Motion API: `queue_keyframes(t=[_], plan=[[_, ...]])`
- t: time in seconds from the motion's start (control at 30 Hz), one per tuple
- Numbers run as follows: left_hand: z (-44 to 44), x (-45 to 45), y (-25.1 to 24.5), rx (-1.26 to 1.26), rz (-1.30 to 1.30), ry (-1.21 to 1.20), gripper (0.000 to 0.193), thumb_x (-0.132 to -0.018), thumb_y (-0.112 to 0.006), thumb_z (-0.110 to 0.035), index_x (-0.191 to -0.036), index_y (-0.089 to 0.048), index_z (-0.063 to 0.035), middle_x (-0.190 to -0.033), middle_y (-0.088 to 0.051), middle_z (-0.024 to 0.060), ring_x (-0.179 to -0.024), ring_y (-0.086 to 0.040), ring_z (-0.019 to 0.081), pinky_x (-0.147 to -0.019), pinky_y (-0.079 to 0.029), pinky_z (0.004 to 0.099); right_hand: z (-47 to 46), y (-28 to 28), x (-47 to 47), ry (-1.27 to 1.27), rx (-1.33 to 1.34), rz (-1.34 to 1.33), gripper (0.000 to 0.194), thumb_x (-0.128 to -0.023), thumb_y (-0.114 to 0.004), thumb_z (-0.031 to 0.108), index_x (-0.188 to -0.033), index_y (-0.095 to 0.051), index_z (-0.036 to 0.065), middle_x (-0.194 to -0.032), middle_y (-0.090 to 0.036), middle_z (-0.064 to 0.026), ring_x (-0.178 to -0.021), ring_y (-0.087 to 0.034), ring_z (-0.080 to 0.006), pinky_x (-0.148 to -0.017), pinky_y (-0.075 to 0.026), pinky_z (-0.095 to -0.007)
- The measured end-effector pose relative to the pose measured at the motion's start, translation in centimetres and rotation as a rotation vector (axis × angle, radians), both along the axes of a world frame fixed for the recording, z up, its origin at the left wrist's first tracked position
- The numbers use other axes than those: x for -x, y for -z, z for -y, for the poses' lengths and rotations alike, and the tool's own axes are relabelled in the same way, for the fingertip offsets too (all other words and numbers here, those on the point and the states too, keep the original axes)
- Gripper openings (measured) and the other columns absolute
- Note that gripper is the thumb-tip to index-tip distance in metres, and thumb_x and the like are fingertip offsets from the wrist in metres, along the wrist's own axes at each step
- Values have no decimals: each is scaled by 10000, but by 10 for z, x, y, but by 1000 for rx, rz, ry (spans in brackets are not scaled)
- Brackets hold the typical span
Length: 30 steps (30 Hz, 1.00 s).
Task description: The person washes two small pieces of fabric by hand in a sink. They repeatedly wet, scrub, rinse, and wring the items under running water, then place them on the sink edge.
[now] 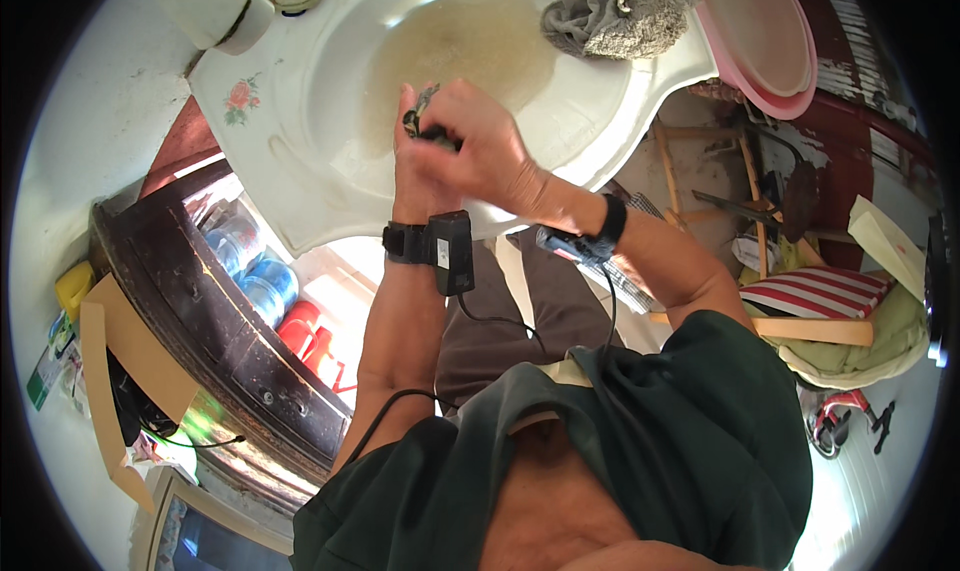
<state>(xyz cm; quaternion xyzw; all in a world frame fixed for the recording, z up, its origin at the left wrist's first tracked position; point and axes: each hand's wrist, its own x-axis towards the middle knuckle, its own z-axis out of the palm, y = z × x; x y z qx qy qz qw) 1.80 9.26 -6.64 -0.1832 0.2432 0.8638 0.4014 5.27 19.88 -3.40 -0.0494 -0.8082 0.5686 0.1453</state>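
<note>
Over the near side of a white washbasin, my two hands are pressed together. My right hand curls its fingers round a small dark, mottled item, perhaps wet cloth; its exact kind cannot be told. My left hand lies beneath and against it, partly covered by the right, so its grip is hidden. Brownish water stands in the bowl. A crumpled grey towel rests over the basin's right rim.
A pink plastic basin stands at the right of the washbasin. Left are a dark wooden cabinet, blue water bottles and an opened cardboard box. A wooden frame and striped cushion are at right. Cables run from both wrist devices.
</note>
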Motion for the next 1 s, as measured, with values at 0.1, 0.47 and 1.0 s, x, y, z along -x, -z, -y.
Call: queue_keyframes(t=[0.1, 0.47, 1.0], plan=[[-10, -16, 2, 84, 8, -45, 363, -1048, -441, -350, -1228, -565, -61, -1147, -640, 89, -1093, -620, 237, -931, -511, 388, -4, 13, 10, 65, -160, 79, 208, -831, -731, 168, -973, -670, 30, -928, -609, -118, -922, -600, -321, -812, -498, -398], [-13, 13, -11, 246, 9, -27, 246, -1042, -478, -255, -1122, -607, -61, -1020, -663, 40, -884, -647, 178, -774, -535, 325, -1, 9, 0, 118, -46, 51, 81, -890, -640, 177, -915, -674, 108, -966, -616, -114, -1018, -581, -332, -798, -503, -425], [13, 25, 10, 367, -408, 96, 356, -1017, -510, -280, -1253, -552, -17, -1143, -629, 87, -1083, -610, 228, -965, -485, 418, -9, 18, 10, -155, 314, 191, 170, -809, -605, 38, -936, -713, 69, -883, -663, -111, -825, -627, -233, -761, -510, -344]])
